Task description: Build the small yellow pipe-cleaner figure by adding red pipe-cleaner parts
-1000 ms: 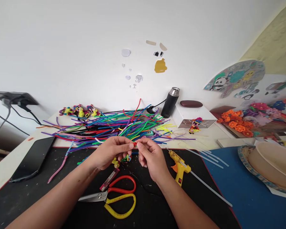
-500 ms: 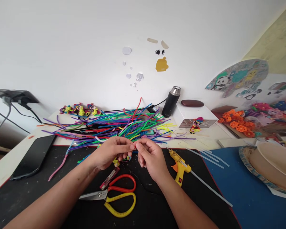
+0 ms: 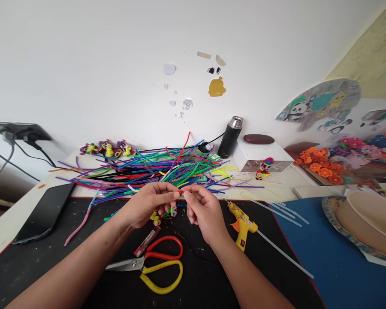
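Observation:
A small red piece [image 3: 181, 192] shows between the fingertips of both hands, most of it hidden. My left hand [image 3: 154, 202] pinches it from the left, thumb against forefinger. From the right, my right hand [image 3: 202, 206] pinches the same piece, its other fingers curled in. Below and behind the left fingers, a small yellow figure [image 3: 155, 218] and a green and blue piece [image 3: 172, 211] lie on the black mat [image 3: 206, 274]. Behind the hands spreads a heap of coloured pipe cleaners [image 3: 148, 167].
Scissors [image 3: 162, 267] and a small narrow box [image 3: 147, 241] lie below the hands. A yellow glue gun [image 3: 243, 223] is at the right. Further out are a phone [image 3: 45, 212], a black flask [image 3: 230, 137], a white box [image 3: 263, 156] and a bowl [image 3: 369, 223].
Both hands stay together, with only slight shifts of the fingers. The red piece between the fingertips shows a little differently. The whole view has moved very slightly.

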